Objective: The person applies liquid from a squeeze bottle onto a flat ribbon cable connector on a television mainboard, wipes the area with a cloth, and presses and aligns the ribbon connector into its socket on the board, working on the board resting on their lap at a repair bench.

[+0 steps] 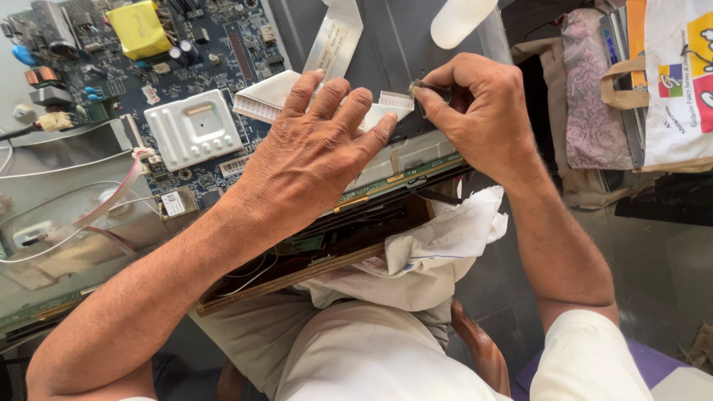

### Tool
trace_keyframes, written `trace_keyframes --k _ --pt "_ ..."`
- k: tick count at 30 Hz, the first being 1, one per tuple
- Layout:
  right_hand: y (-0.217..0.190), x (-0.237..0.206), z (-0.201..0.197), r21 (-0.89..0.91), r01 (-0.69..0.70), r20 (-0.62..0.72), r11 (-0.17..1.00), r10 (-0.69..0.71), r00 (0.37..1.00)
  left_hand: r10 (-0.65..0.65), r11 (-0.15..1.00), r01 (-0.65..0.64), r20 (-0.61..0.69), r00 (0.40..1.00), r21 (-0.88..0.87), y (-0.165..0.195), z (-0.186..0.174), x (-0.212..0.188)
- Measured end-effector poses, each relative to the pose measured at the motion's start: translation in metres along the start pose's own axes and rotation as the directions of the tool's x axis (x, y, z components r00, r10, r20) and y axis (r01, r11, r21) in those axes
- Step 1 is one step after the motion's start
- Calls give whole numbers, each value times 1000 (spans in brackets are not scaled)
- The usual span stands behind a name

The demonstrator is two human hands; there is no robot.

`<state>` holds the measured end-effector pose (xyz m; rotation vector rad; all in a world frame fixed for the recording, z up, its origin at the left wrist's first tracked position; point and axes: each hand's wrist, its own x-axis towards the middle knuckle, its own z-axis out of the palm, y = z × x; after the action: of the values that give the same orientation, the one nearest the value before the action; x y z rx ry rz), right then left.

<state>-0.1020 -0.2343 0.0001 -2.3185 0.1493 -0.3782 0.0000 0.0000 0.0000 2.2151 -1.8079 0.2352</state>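
While the left hand (316, 160) lies flat with fingers spread, pressing a white flat ribbon cable (386, 104) against the grey metal back panel (401, 44), the right hand (479, 111) pinches a small dark tool (429, 89) tightly between thumb and fingertips at the cable's end connector. Just left of the hands sits a dark blue circuit board (148, 82) with a silver heat sink (191, 128) and a yellow component (139, 30). A white cloth (438, 245) rests on the person's lap, below the panel's edge.
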Motion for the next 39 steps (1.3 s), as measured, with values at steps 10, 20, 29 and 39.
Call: trace_keyframes --k 10,20,29,39 --pt "-1 3 -1 -7 10 49 1000 -10 999 -6 1000 6 34 999 9 0 0 1" --pt "-1 0 0 3 -21 33 1000 21 999 -2 1000 1 20 1000 14 2 2 -1" --pt "-1 1 3 -15 13 -20 1000 -13 1000 -1 1000 0 18 1000 30 2 2 0" --pt "4 -7 -21 -121 -65 -83 991 55 995 -13 1000 14 16 1000 -18 2 2 5"
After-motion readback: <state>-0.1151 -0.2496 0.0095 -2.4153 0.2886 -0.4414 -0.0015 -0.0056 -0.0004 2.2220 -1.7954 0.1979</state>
